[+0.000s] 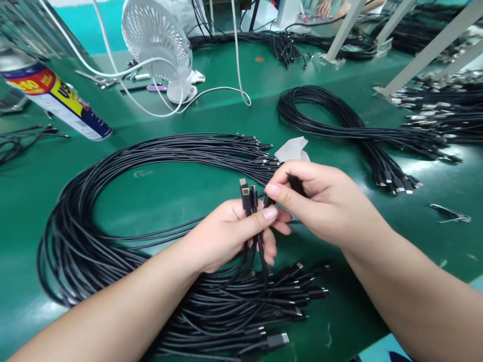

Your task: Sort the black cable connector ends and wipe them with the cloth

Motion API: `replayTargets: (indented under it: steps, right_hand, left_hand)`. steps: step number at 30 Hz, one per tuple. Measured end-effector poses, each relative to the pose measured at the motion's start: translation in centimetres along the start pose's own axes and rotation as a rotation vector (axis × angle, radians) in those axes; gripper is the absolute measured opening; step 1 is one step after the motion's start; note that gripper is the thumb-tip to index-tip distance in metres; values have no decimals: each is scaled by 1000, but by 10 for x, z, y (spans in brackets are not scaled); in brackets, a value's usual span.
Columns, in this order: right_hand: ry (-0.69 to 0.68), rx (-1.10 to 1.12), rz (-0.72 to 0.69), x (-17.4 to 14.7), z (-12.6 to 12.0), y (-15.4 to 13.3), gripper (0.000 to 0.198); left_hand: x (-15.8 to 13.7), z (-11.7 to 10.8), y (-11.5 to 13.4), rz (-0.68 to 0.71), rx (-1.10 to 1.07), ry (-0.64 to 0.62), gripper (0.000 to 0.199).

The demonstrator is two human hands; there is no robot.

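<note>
My left hand [241, 226] is closed around several black cable ends [247, 201], with the metal plugs pointing up above the thumb. Close beside it, my right hand [313, 198] pinches thumb and forefinger together next to one of these dark ends. A small black piece [296, 185] shows inside the curled fingers of that hand; its kind is unclear. Beneath both hands a large looped bundle of black cables [86, 201] lies on the green table [211, 113]. Many of its connector ends [277, 341] fan out below my left hand.
A white fan [156, 40] with a looping white cord stands at the back left, near a spray can [56, 95]. Another coiled cable bundle [320, 110] lies right. Small metal tweezers [450, 213] rest farther right. Behind the posts, another person's hand [323, 8] shows.
</note>
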State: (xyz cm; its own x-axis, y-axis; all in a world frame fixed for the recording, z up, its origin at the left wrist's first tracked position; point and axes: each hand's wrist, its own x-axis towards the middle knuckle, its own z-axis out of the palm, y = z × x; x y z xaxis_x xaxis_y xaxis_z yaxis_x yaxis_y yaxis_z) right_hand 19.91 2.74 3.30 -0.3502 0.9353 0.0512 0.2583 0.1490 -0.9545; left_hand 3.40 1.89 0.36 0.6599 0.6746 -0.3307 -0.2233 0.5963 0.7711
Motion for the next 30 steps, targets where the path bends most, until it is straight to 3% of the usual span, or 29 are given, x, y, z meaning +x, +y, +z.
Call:
replayTargets:
  steps: [4, 9, 14, 17, 22, 30]
  right_hand:
    - [35, -167, -13, -1, -6, -3, 22]
    - [-10, -174, -16, -2, -5, -4, 23]
    - [78, -387, -218, -7, -9, -7, 4]
    - [147, -593, -303, -14, -10, -7, 10]
    - [125, -894, -471, -22, -10, -8, 15]
    - [181, -1099, -562, -26, -7, -9, 21]
  left_hand:
    - [2, -1, 1, 52, -104, 53, 30]
    - [0, -2, 2, 35, -80, 43, 28]
    - [0, -3, 1, 100, -110, 69, 23]
    - [0, -4, 1, 99, -112, 38, 22]
    - [-2, -4, 2, 121, -72, 5, 20]
    - [-4, -5, 3, 121, 8, 30, 22]
